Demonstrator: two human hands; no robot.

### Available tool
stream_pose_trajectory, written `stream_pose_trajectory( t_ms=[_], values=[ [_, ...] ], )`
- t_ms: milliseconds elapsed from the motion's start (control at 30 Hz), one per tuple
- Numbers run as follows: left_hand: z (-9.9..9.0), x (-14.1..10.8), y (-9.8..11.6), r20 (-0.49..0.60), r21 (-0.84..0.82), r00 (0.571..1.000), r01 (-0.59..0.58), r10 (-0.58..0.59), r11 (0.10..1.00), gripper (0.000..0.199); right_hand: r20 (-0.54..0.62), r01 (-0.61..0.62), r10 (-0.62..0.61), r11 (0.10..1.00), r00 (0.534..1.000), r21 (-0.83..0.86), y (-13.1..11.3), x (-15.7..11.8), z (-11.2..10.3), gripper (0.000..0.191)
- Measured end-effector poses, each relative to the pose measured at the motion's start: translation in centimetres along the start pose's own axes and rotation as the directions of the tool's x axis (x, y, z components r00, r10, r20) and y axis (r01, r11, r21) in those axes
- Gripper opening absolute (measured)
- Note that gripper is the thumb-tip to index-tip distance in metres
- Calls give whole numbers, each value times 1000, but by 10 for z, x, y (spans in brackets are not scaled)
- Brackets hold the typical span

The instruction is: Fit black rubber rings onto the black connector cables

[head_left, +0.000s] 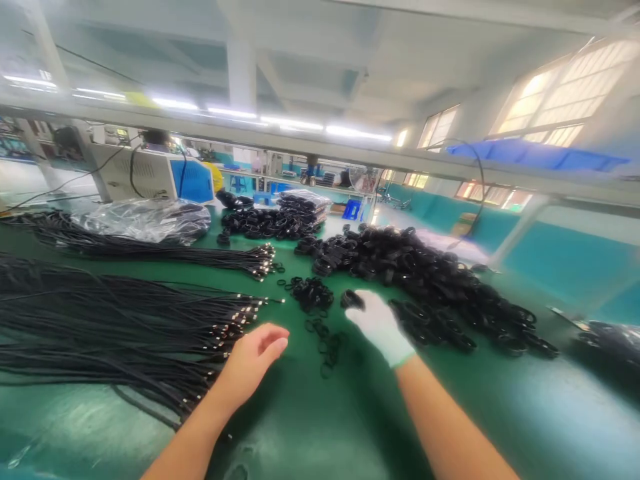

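Note:
My right hand (pixel 375 323), in a white glove, is closed around a small coiled black cable (pixel 353 299), just left of a large heap of similar coils (pixel 400 260). My bare left hand (pixel 257 353) hovers beside the ends of the straight black cables (pixel 150 320). Its fingers are loosely curled toward the thumb, and nothing shows between them. Light-coloured and metallic tips line the right end of those cables. Between the hands lies a small pile of thin black rings (pixel 311 293), with several looser rings (pixel 326 343) nearer to me.
A second cable bundle (pixel 200 255) lies farther back, by a clear plastic bag (pixel 145 220). More black coils (pixel 270 222) sit at the back of the green table (pixel 320 427). A shelf beam (pixel 300 143) crosses above, bearing a blue tray (pixel 535 155) at right. A white-and-blue machine (pixel 150 173) stands back left.

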State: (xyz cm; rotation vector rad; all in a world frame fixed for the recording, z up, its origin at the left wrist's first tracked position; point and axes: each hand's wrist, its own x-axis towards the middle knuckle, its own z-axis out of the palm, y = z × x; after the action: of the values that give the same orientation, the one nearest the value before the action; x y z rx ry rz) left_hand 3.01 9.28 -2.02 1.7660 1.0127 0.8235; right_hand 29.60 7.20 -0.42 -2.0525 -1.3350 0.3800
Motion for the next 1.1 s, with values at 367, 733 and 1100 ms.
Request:
stream_pose_trajectory(
  t_ms=[367, 733, 1100],
  values=[
    [8, -3, -10, 98, 284, 994, -84, 58, 955, 20, -88, -111, 83, 914, 993, -389, 46, 102, -7, 33],
    [13, 3, -11, 158, 371, 986, -113, 58, 922, 17, -172, 10, -20, 998, 985, -61, 29, 35, -57, 35],
    [-55, -64, 6, -121, 768, 978, -17, 172, 640, 9, 212, 193, -212, 976, 954, 105, -45, -101, 83, 62]
  ],
)
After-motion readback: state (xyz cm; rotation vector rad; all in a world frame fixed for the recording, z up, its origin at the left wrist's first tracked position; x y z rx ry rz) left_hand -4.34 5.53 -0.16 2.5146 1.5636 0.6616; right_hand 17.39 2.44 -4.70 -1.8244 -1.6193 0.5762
